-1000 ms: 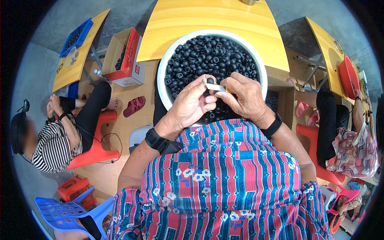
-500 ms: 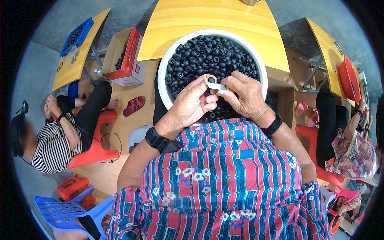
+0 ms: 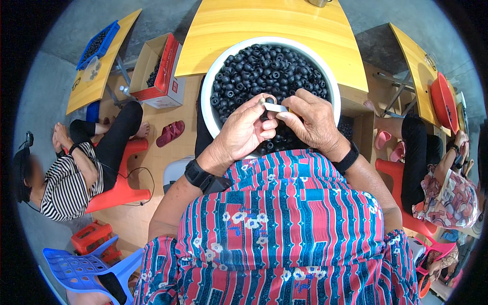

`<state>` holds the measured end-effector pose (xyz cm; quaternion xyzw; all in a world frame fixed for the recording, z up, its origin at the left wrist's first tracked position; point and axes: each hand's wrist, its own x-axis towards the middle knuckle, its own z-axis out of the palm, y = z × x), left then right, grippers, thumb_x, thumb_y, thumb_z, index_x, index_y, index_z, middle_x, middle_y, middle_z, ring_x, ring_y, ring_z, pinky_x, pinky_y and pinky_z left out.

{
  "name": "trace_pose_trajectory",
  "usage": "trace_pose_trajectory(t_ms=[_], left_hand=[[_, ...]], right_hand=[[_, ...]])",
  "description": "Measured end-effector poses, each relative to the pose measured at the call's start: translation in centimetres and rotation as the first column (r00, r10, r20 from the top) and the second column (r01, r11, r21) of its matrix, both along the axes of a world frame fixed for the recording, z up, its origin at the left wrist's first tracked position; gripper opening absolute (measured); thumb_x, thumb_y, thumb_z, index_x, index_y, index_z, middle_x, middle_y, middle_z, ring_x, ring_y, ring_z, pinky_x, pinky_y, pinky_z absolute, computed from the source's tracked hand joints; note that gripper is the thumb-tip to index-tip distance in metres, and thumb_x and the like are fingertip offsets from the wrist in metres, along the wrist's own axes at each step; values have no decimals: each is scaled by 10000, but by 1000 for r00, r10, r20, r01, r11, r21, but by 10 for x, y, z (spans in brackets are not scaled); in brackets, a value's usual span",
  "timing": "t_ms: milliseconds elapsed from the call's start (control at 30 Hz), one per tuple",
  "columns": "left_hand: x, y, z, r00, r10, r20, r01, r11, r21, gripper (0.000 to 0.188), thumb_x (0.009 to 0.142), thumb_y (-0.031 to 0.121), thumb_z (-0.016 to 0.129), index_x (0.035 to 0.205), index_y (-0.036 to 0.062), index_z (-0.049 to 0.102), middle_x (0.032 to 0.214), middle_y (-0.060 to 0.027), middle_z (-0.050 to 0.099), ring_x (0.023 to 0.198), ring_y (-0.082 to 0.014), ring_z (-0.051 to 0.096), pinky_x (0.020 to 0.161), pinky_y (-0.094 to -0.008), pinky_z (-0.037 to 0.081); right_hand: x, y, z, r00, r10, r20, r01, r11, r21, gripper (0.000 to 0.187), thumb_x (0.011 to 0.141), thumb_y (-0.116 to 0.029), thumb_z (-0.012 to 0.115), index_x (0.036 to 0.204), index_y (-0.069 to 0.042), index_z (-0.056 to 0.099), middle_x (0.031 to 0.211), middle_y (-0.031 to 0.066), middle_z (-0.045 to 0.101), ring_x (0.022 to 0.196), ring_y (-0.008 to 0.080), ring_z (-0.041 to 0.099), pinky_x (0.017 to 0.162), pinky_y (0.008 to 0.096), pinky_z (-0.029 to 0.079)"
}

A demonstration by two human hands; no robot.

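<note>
My left hand (image 3: 244, 128) pinches a small round black piece (image 3: 269, 100) between thumb and fingertips, over the near part of a wide white basin (image 3: 206, 99). In my right hand (image 3: 316, 122) is a small knife, its flat, pale blade (image 3: 275, 107) lying across the black piece and reaching the left thumb tip. The knife's handle is mostly hidden in the right fingers. Below both hands, the basin holds a heap of the same black, bead-like pieces (image 3: 262, 71), several showing a round hole.
A yellow table (image 3: 274, 20) stands beyond the basin, with a metal cup (image 3: 318, 2) at its far edge. An open red-and-white carton (image 3: 168, 94) is to the left. People sit on red stools at both sides. A red sandal (image 3: 170, 133) lies on the floor.
The blade has tilted slightly at the black piece, while both hands stay almost in place. The seated person on the left has shifted their hands a little.
</note>
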<state>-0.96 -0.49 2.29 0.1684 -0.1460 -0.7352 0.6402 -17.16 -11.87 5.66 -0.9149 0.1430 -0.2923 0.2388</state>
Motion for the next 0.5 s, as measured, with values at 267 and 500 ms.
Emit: trace_pose_trajectory(t_ms=[267,500], left_hand=[[0,0,-4,999,-37,-14,37,999,-8,194,1011,209,481,1134,61,508,976,-36,510,741,-87,404,614,-201,364],[0,-1,4,997,-57,-57,56,998,-7,174,1023,230,466,1073,68,502,905,-21,468,728,-92,402,610,-210,372]], right_hand=[[-2,0,-1,1000,-4,-22,4,1000,-17,212,827,-274,701,838,-77,623,728,97,528,684,308,595,579,411,480],[5,-13,-13,979,-197,48,185,964,192,184,853,-211,681,827,-40,621,779,158,596,747,366,589,666,423,473]])
